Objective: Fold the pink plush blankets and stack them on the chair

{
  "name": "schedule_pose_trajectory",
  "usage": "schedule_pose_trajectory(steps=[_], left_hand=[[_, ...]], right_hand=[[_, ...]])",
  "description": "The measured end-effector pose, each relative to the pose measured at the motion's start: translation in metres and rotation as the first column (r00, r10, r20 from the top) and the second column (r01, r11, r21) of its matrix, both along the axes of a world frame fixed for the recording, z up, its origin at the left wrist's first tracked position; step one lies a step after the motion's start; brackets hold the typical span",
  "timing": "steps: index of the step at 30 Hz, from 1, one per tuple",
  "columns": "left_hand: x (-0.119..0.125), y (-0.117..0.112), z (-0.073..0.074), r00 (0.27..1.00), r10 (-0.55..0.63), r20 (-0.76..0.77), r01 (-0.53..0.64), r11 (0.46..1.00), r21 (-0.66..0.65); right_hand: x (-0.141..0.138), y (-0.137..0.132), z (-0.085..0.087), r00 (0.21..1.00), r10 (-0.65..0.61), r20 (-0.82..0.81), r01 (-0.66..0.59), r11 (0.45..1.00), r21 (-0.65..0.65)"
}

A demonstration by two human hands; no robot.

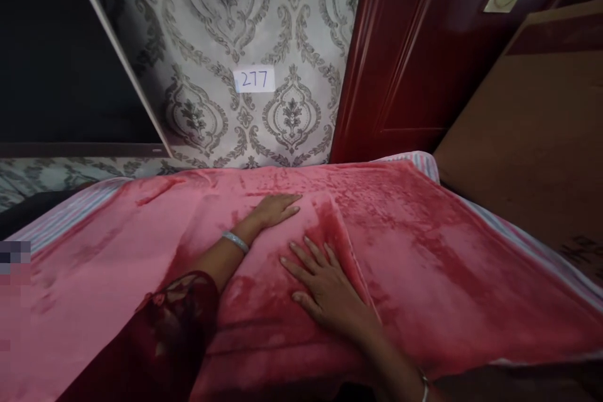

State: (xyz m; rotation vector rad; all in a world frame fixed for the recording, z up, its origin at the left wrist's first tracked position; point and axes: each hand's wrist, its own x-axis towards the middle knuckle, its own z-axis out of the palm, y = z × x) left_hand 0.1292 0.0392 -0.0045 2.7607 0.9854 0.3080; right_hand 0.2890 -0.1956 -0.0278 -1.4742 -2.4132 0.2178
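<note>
There is one bare left hand (276,208) and one bare right hand (332,292), with two pale bracelets (235,241). At least one fuzzy pink-red blanket (433,270) shows, plus one white paper card (257,79), one flat black screen (66,63) and one big brown cardboard box (551,119).

Looked like a home, probably a living room or bedroom; ornate damask wallpaper (294,31) gave a decorated, domestic air; a large dark screen (61,56), television-like, stood at left; glossy dark-red panelled woodwork (400,63) adjoined the paper; a plush pink blanket (424,251) lay over striped cloth (70,213), both household textiles; a cardboard box (532,138) stood at right.
</note>
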Motion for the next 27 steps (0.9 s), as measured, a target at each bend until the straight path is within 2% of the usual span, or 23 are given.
schedule_pose_trajectory(steps=[4,9,11,14,17,20,23,27], left_hand=[[0.001,-0.005,0.001,0.999,0.023,-0.037,-0.022,0.999,0.024],[0.009,-0.018,0.025,0.974,0.107,-0.202,-0.094,0.993,0.071],[0.017,-0.030,0.037,0.983,0.043,-0.178,-0.028,0.996,0.089],[0.039,-0.051,0.046,0.973,-0.202,-0.113,0.208,0.977,0.039],[0.062,-0.064,0.038,0.915,-0.371,-0.159,0.373,0.928,-0.024],[0.078,-0.061,0.024,0.893,-0.401,-0.204,0.405,0.914,-0.025],[0.087,-0.042,0.015,0.906,-0.373,-0.201,0.378,0.926,-0.017],[0.094,-0.011,0.013,0.948,-0.263,-0.178,0.253,0.964,-0.079]], right_hand=[[-0.003,0.000,0.003,1.000,-0.010,-0.013,0.010,1.000,-0.005],[0.003,-0.005,0.022,1.000,-0.031,-0.006,0.031,1.000,-0.002],[0.010,-0.009,0.030,0.997,-0.075,0.001,0.074,0.996,0.043],[0.021,-0.014,0.029,0.989,-0.148,0.013,0.147,0.987,0.071],[0.024,-0.017,0.014,0.986,-0.164,0.034,0.164,0.986,0.018],[0.022,-0.019,-0.001,0.981,-0.194,0.025,0.194,0.981,0.013],[0.020,-0.020,-0.005,0.980,-0.199,0.008,0.199,0.980,0.011],[0.022,-0.021,-0.004,0.982,-0.187,-0.008,0.188,0.982,0.012]])
